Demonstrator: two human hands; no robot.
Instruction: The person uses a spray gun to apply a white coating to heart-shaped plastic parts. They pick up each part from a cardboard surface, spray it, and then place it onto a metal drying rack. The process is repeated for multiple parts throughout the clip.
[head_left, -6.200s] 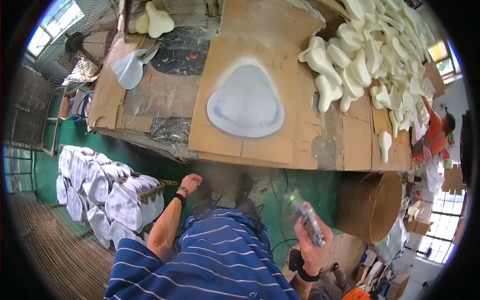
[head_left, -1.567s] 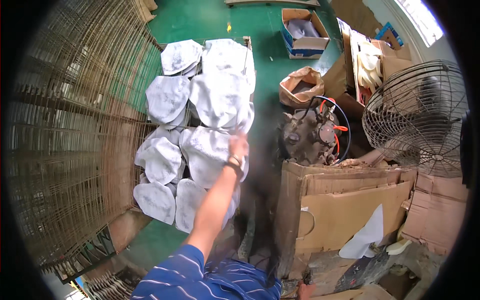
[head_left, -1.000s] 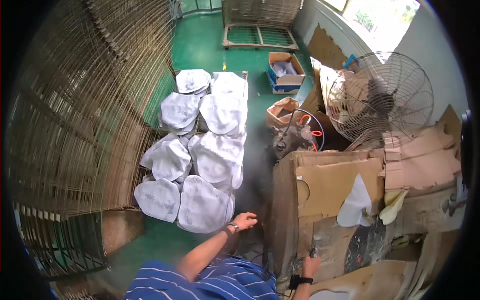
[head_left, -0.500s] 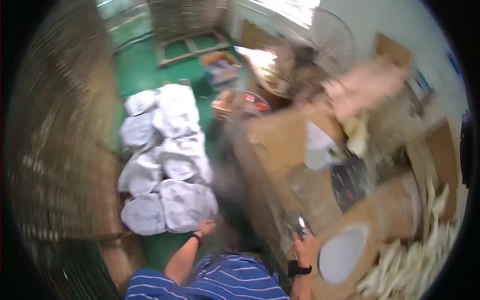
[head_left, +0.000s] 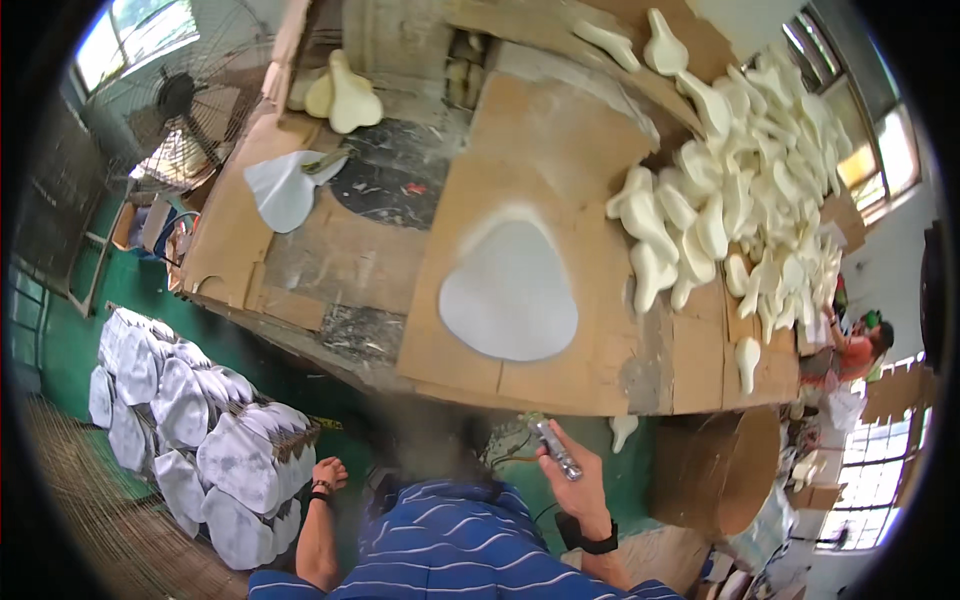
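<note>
My right hand (head_left: 578,466) is wrapped round a silver metal tool that looks like a spray gun (head_left: 553,449), held just off the table's front edge. My left hand (head_left: 330,474) hangs low at the left, fingers curled and nothing visible in them. Next to it stands a rack of white-grey rounded cover pieces (head_left: 238,468), a small gap away. Flat on the cardboard-covered table (head_left: 620,370) lies a pale grey, rounded triangular piece (head_left: 510,292) with a whitish haze on the cardboard around its top.
Cream saddle-shaped foam pads (head_left: 740,180) are heaped on the table's right. Two more foam pads (head_left: 345,95) and a pale cover piece (head_left: 283,190) lie at the left. A cardboard drum (head_left: 715,470) stands below right, a fan (head_left: 178,95) far left. Another person (head_left: 852,352) is far right.
My view has swung right, bringing the table to the middle and the rack to the lower left. My left hand has come away from the white pieces; my right still holds the tool.
</note>
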